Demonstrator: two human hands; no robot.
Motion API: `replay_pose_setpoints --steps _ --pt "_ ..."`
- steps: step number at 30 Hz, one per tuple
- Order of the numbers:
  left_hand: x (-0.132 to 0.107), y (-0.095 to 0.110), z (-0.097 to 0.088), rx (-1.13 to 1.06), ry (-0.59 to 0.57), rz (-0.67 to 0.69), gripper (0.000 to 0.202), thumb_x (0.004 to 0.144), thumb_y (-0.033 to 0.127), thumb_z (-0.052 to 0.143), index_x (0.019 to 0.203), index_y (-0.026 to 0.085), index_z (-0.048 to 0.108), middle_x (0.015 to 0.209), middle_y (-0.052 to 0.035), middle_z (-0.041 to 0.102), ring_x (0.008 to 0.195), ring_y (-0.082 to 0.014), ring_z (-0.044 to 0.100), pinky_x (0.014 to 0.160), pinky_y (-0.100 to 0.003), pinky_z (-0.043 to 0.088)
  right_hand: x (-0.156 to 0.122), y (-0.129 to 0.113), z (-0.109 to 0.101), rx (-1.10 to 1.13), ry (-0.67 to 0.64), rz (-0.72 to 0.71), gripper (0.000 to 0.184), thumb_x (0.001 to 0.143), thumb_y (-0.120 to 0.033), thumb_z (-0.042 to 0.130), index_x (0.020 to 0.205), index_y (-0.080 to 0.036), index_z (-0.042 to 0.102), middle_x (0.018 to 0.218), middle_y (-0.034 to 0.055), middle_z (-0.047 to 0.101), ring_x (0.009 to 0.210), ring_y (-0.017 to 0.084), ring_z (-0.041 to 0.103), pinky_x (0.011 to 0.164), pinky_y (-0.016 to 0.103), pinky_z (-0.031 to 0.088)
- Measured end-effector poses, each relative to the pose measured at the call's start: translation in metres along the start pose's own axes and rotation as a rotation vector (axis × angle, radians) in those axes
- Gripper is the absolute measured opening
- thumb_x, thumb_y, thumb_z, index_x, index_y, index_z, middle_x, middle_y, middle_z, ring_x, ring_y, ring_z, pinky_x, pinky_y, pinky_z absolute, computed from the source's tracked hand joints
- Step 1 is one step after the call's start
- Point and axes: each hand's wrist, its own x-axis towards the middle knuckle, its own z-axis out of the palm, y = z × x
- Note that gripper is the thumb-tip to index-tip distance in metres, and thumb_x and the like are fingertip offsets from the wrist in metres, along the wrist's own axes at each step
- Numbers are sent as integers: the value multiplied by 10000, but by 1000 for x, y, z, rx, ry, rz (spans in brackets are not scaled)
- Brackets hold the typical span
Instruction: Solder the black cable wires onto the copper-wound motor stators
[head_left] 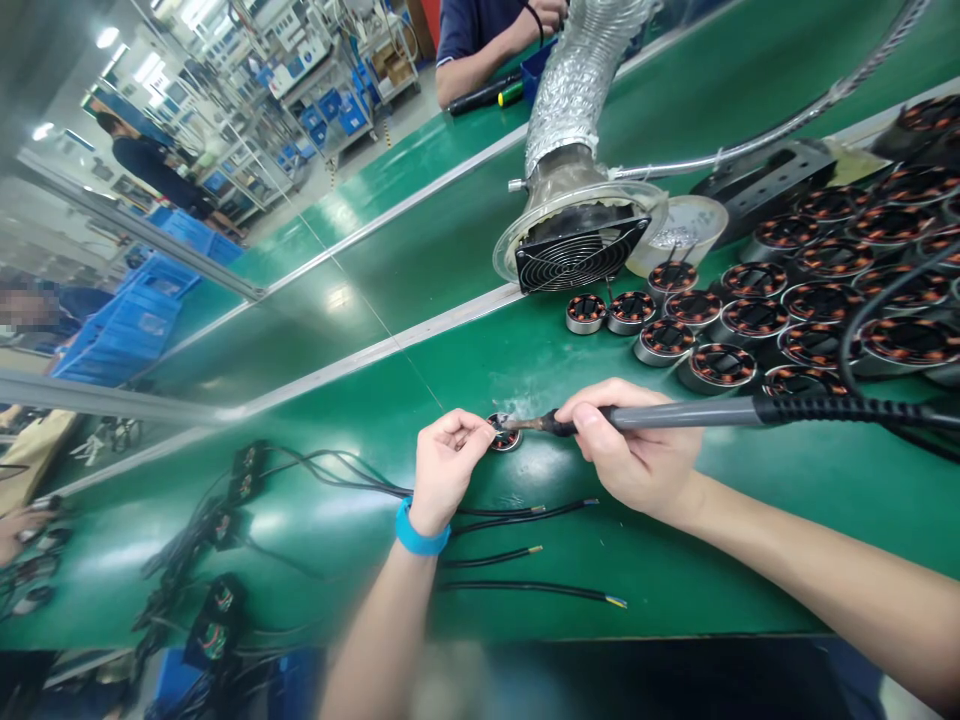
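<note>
My right hand (pixel 637 450) grips a soldering iron (pixel 682 413) by its grey handle, the tip pointing left. That tip meets a small round motor stator (pixel 507 436) on the green bench, and a wisp of smoke shows around it. My left hand (pixel 450 455), with a blue wristband, is pinched closed at the stator's left edge. What the fingertips hold is too small to make out; it may be a wire end. Several black cables (pixel 525 586) with stripped ends lie under and beside my left wrist.
Many copper-wound stators (pixel 720 368) stand in rows at the right. A fume extractor fan (pixel 581 255) on a foil duct (pixel 577 90) rises behind the work. Dark cable bundles (pixel 225 600) lie at the left. Across the bench, a person's forearm (pixel 480 70) shows.
</note>
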Motion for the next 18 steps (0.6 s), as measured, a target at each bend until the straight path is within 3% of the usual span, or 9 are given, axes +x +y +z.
replay_pose_setpoints --steps 9,18 --pt "0 1 2 21 18 -10 203 781 327 748 722 147 674 670 -9 632 568 -83 503 559 -212 408 0 1 0 6 64 71 204 942 -242 546 770 -206 651 565 -7 600 541 151 633 528 284 544" --pt "0 -1 1 -4 6 -5 194 798 317 746 737 149 668 681 -2 625 582 -79 506 591 -210 426 -1 1 0 6 41 20 162 942 -186 547 819 -205 651 667 3 661 594 139 657 565 265 538"
